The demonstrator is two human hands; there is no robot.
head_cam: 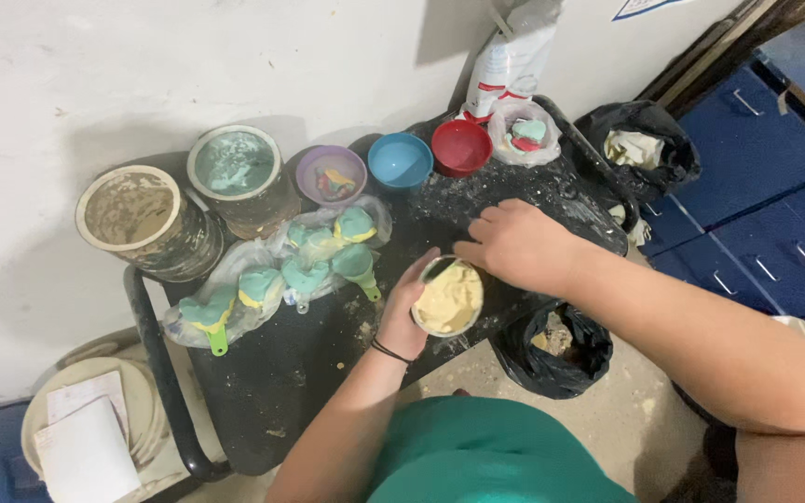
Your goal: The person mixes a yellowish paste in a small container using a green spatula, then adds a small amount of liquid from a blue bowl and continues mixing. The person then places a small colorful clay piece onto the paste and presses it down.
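Note:
My left hand [404, 315] grips the side of a small round cup [448, 298] filled with pale yellow paste, held over the black stool top [281, 373]. My right hand [517, 244] hovers fingers-down at the cup's far rim, seemingly pinching a thin dark tool that dips into the paste; the tool is mostly hidden. A black band circles my left wrist.
Two dirty paint cans [146, 222] [239, 172] stand at the back left. Purple [331, 174], blue [400, 160] and red bowls [460, 146] line the back. Teal and yellow lumps lie on clear plastic [272, 275]. Black bags [556, 349] [645, 149] hang at right; blue cabinets [775, 205] beyond.

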